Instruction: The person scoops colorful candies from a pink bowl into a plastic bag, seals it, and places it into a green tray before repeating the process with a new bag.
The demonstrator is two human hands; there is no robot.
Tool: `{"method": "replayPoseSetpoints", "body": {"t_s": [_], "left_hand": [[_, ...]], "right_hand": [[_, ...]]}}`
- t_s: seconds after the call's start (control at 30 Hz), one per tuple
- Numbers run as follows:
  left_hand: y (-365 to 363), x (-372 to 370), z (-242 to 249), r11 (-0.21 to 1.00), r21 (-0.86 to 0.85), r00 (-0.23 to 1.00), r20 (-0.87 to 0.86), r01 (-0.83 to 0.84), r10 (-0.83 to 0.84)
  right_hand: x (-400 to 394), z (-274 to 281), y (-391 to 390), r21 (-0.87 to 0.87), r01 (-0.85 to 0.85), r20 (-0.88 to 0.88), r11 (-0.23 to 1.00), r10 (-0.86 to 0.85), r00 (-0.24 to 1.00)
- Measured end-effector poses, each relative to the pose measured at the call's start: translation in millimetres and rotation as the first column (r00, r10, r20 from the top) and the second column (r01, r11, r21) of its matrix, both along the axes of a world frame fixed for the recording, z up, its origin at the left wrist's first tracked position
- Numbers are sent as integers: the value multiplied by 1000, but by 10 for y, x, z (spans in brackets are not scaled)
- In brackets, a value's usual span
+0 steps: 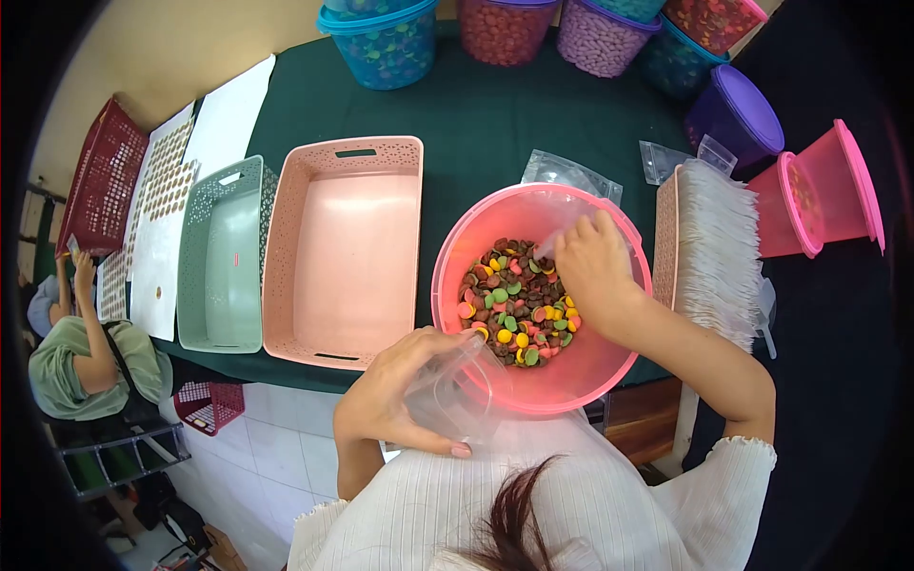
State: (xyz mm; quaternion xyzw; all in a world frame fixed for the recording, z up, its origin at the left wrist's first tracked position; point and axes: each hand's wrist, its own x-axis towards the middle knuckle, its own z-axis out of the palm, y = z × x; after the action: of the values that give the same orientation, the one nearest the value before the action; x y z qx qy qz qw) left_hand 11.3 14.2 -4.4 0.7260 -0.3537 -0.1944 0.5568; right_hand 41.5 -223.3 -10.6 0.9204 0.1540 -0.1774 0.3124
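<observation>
A pink bucket [447, 285] in front of me holds brown, green, yellow and pink round candies [514, 300]. My right hand [595, 266] is inside the bucket, its fingers closed around a translucent scoop [546, 249]; most of the scoop is hidden by the hand. My left hand [395, 390] grips a clear plastic pouch [447, 390] between thumb and fingers, at the near left of the bucket rim. The pouch bulges with its mouth toward the bucket, and I see no candy in it.
A pink basket [343, 247] and a green basket [221, 257] stand to the left. Lidded tubs [381, 48] line the back. On the right are a basket packed with pouches [709, 247] and another scoop [766, 314]. Another person [95, 352] works at far left.
</observation>
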Motion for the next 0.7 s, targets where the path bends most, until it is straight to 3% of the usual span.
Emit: {"method": "replayPoseSetpoints", "body": {"t_s": [0.07, 0.2, 0.27, 0.3, 0.37, 0.4, 0.47, 0.7], "left_hand": [[27, 27, -29, 1000, -13, 1000, -2, 25, -25], [59, 134, -59, 994, -54, 994, -51, 96, -99], [76, 142, -110, 992, -73, 991, -76, 101, -106], [83, 141, -125, 992, -88, 990, -104, 89, -98], [83, 157, -124, 988, -101, 986, -114, 113, -125], [81, 168, -130, 987, -107, 982, -127, 123, -137], [80, 166, -161, 985, -124, 983, -127, 117, -133], [95, 133, -125, 983, -110, 988, -18, 148, -150]], "right_hand": [[-11, -163, 25, 67, -89, 265, 994, 68, 962], [109, -464, -40, 190, -137, 329, 972, 69, 942], [173, -447, -63, 409, -68, 179, 910, -7, 984], [161, -463, -59, 405, -57, 182, 913, -19, 983], [137, -479, -44, 520, 123, -123, 846, -68, 990], [149, -462, -24, 516, 126, -117, 847, -76, 990], [169, -447, 37, 518, 320, -369, 794, -130, 920], [239, -238, -140, 589, 483, -578, 648, -80, 812]]}}
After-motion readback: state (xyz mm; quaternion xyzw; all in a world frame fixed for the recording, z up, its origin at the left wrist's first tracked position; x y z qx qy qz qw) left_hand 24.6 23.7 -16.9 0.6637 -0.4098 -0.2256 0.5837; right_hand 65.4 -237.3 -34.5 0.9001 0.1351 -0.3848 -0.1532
